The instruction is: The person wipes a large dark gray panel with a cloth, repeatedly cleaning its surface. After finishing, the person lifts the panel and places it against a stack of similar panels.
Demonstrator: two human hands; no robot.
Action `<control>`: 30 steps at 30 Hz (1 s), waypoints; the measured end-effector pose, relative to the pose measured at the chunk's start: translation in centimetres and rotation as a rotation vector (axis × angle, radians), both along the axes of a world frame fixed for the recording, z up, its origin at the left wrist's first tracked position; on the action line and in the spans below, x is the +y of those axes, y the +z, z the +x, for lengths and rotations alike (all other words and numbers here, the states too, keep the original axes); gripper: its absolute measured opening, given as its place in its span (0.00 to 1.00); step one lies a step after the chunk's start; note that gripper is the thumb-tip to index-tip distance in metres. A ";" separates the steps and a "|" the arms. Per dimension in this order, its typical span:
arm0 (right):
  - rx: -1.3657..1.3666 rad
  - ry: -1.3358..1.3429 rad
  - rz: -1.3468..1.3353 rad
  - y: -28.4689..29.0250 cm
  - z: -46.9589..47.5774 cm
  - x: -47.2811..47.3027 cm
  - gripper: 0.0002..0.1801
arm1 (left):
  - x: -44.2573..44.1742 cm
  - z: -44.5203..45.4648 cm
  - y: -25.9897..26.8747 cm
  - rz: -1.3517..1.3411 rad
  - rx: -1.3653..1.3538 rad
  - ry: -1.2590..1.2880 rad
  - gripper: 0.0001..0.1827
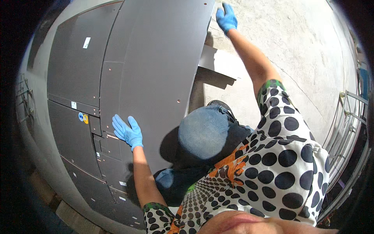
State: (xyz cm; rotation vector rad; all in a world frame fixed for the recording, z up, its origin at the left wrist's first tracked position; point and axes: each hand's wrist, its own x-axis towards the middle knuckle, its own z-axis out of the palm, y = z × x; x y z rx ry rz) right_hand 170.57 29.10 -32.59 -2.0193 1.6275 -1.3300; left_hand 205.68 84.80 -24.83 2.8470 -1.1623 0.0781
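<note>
My left hand (127, 130), in a light-blue work glove, is spread flat over the dark grey panels. Whether its palm presses on the surface cannot be told. Beneath and beside it lies a long, smooth dark panel (157, 67) with small drilled holes. My right hand (226, 18), in a matching glove, reaches far forward, just beyond that panel's right edge, above the concrete floor (292, 49). Its fingers are apart and nothing is in them. My bent knee (204, 131) in blue jeans is beside the panel's near edge.
More dark panels (81, 64) lie side by side to the left, some bearing white labels and a round blue-and-yellow sticker (83, 117). A pale flat piece (223, 63) sticks out from under the long panel. A metal frame (346, 122) stands at the far right.
</note>
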 end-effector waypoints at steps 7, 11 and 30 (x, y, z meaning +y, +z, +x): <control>-0.139 0.236 0.348 -0.5 -0.3 -6.4 0.28 | -1.2 0.9 0.2 -0.005 0.023 -0.041 0.41; -0.231 0.246 0.414 -1.4 0.3 -6.1 0.28 | -1.8 1.6 -0.1 -0.040 0.056 -0.098 0.41; -0.436 0.211 0.487 -3.7 1.4 -2.2 0.28 | 3.3 2.1 0.3 -0.019 0.058 -0.050 0.40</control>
